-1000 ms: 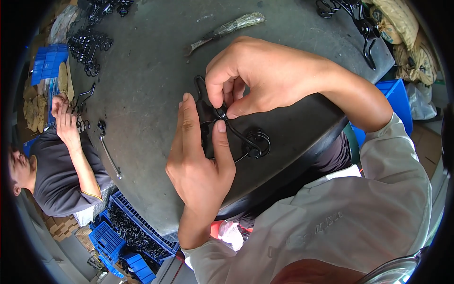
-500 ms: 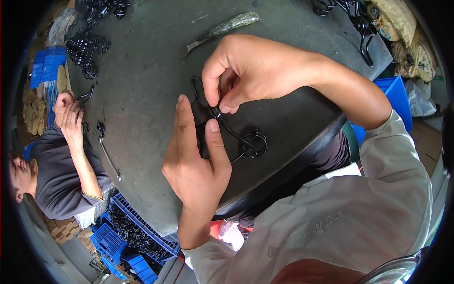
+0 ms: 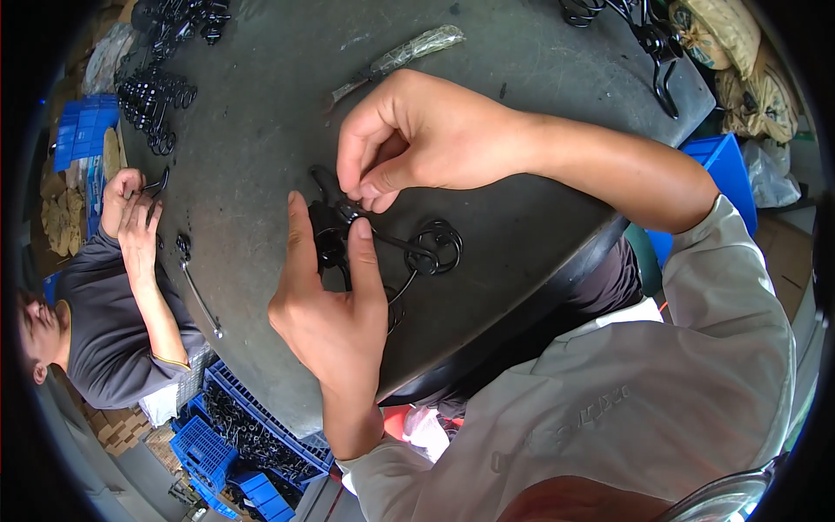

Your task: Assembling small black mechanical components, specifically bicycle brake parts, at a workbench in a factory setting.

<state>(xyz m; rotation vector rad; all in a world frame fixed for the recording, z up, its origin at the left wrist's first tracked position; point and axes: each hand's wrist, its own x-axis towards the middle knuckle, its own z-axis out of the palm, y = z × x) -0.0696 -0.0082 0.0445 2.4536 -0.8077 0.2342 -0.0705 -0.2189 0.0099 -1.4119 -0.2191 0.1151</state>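
A black metal assembly (image 3: 330, 245) with a bent rod hook at its far end and a looped wire (image 3: 438, 247) at its right lies on or just above the dark tabletop. My left hand (image 3: 335, 317) holds its body between thumb and fingers from the near side. From the far right my right hand (image 3: 426, 139) pinches at the joint near the assembly's top; its fingertips hide whatever small piece may be there. Beyond my right hand lies a tool wrapped in clear plastic (image 3: 417, 48).
Piles of black parts (image 3: 156, 96) lie at the far left, and more black hooks (image 3: 657, 52) at the far right. A thin rod (image 3: 202, 297) rests near the left edge. A co-worker (image 3: 113, 322) handles a part there. Blue crates (image 3: 204, 448) stand below.
Both hands and the black assembly have moved left and slightly nearer to me. More of the assembly's body shows between my left thumb and fingers. My right fingers keep their pinch.
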